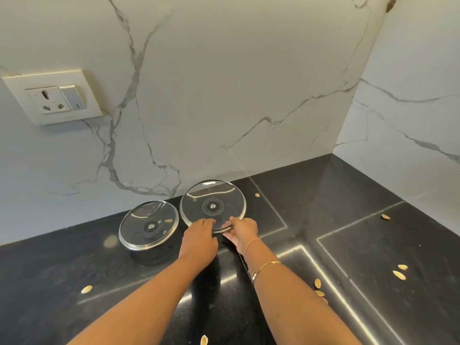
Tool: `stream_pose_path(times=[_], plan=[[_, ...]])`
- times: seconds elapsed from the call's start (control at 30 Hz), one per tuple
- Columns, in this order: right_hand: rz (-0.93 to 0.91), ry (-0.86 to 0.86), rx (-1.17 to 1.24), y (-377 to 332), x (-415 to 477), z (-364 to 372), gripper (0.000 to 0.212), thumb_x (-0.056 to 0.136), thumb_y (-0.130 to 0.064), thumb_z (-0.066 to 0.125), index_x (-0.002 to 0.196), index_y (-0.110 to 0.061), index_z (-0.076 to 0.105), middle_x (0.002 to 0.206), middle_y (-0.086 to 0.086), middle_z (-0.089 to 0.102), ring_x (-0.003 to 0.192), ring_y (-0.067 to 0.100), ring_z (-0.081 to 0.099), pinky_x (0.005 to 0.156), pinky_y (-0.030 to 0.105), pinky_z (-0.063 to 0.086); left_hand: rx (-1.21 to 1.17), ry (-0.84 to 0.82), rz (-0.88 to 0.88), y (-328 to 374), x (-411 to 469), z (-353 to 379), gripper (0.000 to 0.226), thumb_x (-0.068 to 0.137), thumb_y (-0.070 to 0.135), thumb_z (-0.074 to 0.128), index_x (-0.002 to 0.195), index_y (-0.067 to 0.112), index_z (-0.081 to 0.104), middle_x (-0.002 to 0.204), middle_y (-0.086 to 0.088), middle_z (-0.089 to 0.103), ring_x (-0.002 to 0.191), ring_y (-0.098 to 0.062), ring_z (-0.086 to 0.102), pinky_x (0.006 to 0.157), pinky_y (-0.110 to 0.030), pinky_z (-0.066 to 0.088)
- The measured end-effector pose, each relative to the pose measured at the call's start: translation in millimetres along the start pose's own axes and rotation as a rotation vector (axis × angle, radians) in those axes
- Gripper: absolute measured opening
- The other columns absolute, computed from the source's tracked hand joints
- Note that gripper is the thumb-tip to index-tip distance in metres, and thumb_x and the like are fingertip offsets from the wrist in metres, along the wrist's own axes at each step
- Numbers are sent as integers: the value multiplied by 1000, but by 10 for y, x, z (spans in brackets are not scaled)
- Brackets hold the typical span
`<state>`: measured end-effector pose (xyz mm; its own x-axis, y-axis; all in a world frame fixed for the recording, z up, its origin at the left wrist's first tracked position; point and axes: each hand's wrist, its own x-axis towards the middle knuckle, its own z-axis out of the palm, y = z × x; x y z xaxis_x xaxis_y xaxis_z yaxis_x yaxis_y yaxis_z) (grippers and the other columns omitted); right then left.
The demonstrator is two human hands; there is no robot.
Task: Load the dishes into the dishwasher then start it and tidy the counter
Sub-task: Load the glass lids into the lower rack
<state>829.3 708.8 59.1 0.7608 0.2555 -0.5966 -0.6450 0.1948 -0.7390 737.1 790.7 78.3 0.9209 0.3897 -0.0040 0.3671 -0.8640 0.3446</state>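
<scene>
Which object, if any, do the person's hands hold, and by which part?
Both hands, left hand and right hand, grip the larger glass lid by its near metal rim; the smaller lid lies untouched.

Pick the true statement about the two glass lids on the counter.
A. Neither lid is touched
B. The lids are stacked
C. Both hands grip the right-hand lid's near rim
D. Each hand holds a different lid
C: the left hand and right hand both hold the near edge of the right lid, while the left lid lies untouched beside it.

The black stone counter point(361, 257) carries two upturned glass lids point(148, 224) point(212, 205) and scattered seed shells point(399, 275).
</scene>
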Motion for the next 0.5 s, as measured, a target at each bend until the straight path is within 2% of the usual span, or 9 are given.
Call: stream_pose_path(times=[0.13, 0.2, 0.3, 0.43, 0.5], plan=[[-76, 12, -47, -14, -30, 20, 8, 89, 3, 50, 88, -5, 49, 76, 13, 59, 65, 21, 61, 58, 33, 54, 57, -7, 0, 35, 3, 54, 49, 92, 20, 47, 140, 17, 38, 140, 0, 45, 128, -18, 42, 108, -32, 29], [-158, 66, -80, -17, -82, -31, 11, 87, -1, 53, 82, -9, 47, 74, 13, 61, 65, 23, 61, 58, 36, 56, 57, 3, 7, 82, -30, 55, 47, 92, 17, 46, 139, 18, 40, 138, 0, 47, 126, -19, 44, 109, -33, 29], [-304, 204, -289, -19, -219, -141, 11, 80, -13, 59, 76, -11, 49, 78, 13, 66, 68, 25, 63, 66, 42, 58, 10, -8, 4, 114, -123, 63, 44, 91, 15, 48, 135, 18, 44, 137, -2, 48, 123, -23, 46, 106, -34, 34], [-436, 323, -470, -72, -431, -333, 12, 79, -20, 57, 75, -13, 49, 78, 8, 66, 65, 22, 56, 61, 36, 48, -60, -23, 57, 207, -260, 116, 43, 91, 21, 52, 134, 21, 46, 136, 0, 48, 121, -20, 49, 100, -31, 40], [-479, 407, -479, -66, -660, -488, 10, 80, -20, 54, 78, -11, 49, 80, 8, 66, 66, 23, 57, 58, 31, 44, -91, -16, 127, 316, -436, 95, 39, 91, 21, 53, 130, 22, 50, 133, 2, 51, 118, -17, 51, 99, -30, 42]])
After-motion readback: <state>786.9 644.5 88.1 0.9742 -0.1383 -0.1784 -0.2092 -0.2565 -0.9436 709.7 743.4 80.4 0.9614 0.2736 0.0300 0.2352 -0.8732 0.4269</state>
